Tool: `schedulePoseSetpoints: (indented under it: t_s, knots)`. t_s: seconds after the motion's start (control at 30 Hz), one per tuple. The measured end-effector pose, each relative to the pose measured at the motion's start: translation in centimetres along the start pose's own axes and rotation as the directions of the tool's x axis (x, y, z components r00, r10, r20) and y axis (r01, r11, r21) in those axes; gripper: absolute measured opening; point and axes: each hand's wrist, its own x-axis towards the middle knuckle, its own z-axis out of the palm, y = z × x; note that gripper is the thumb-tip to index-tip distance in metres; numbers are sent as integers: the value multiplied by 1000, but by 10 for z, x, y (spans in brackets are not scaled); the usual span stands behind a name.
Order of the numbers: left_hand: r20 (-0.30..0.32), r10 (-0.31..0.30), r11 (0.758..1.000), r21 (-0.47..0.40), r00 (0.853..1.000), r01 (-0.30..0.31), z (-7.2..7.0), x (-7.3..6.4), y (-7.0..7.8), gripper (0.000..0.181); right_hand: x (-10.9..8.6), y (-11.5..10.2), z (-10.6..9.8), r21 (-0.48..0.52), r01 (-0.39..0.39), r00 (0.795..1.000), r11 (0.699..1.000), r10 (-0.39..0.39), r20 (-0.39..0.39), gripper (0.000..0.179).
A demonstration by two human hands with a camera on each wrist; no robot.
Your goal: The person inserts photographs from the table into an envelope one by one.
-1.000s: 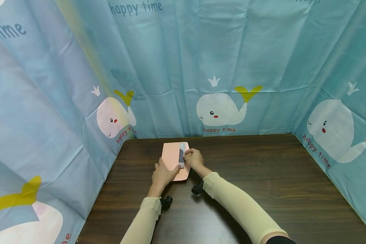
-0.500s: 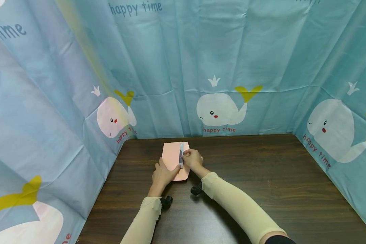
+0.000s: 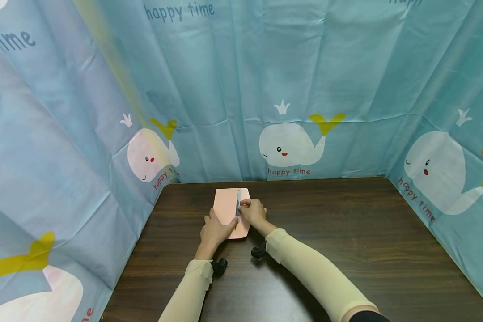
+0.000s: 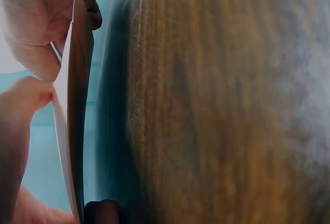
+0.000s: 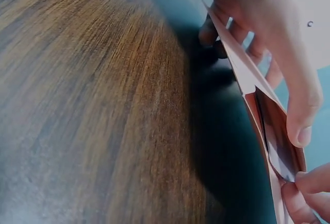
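A pink paper envelope [image 3: 225, 200] is held close over the far left of the table, with a bluish-grey and white card [image 3: 238, 209] partly inside its opening on the right. My left hand [image 3: 215, 231] grips the envelope, thumb on its upper face near the card and fingers around the left side. With thumb and fingers, my right hand [image 3: 255, 213] pinches the card's right edge at the opening. In the right wrist view the envelope's mouth gapes, and the card [image 5: 281, 152] shows within it. The left wrist view catches the envelope [image 4: 69, 116] nearly edge-on.
The dark wood table [image 3: 326, 223] spreads to the right and toward me. Blue curtain [image 3: 225, 89] printed with whales hangs behind the table and along both sides. A black wrist camera [image 3: 219, 267] sits on the left wrist, another black camera [image 3: 259, 250] on the right.
My right hand has moved slightly left with the card, and a narrower strip of the card shows outside the envelope. The left hand and the envelope have stayed in place.
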Motion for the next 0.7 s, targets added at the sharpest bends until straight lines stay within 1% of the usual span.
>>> schedulePoseSetpoints:
  t_s: [0.1, 0.2, 0.33, 0.47, 0.7]
  knots:
    - [-2, 8, 1000, 1, 1000, -8, 1, 0, 1, 117, -1, 2, -2, 10, -14, 1000, 1000, 13, 20, 20]
    - [2, 17, 1000, 8, 1000, -17, 2, 1, 2, 117, -2, 3, -6, 42, -18, 1000, 999, 17, 24, 23]
    - [23, 11, 1000, 25, 1000, -11, 1, 3, 2, 118, -5, 8, -13, 77, 6, 1000, 997, -8, 24, 25]
    - [43, 1, 1000, 30, 999, -2, -1, 5, 3, 118, -8, 12, -26, 71, 54, 998, 996, -57, 40, 27]
    - [76, -32, 999, 21, 997, 30, -3, 4, 6, 119, -13, 21, -58, 81, 81, 993, 993, -88, 81, 27]
